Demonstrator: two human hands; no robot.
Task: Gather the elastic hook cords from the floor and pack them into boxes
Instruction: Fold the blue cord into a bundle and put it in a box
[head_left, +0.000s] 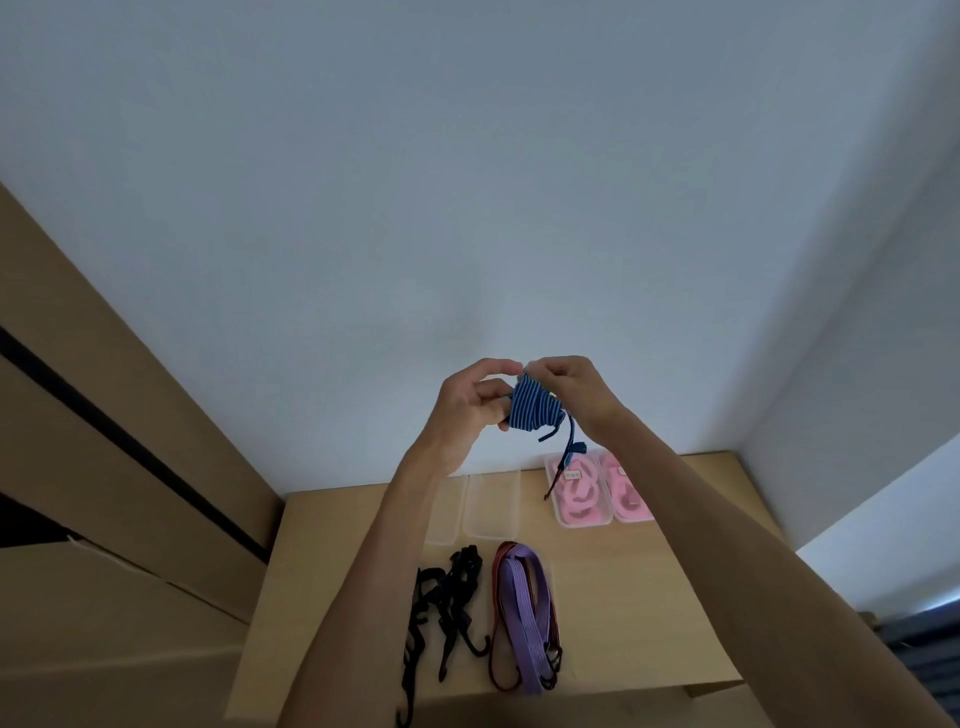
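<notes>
Raised in front of the wall, my left hand (470, 402) and my right hand (574, 392) both grip a blue striped elastic cord (535, 410) wound into a bundle. Its loose end with a dark hook (563, 462) dangles below. On the wooden table (675, 597) lie a purple cord with a dark red one (524, 613) and a tangle of black hook cords (447, 597). Two clear plastic boxes holding pink cords (597, 493) stand at the table's back. Two clear boxes (491, 506) with nothing visible inside sit to their left.
A pale wall rises behind the table. Wooden furniture panels (104, 415) with a dark gap stand at the left. A white surface (893, 530) and a dark object (930, 654) lie at the right edge.
</notes>
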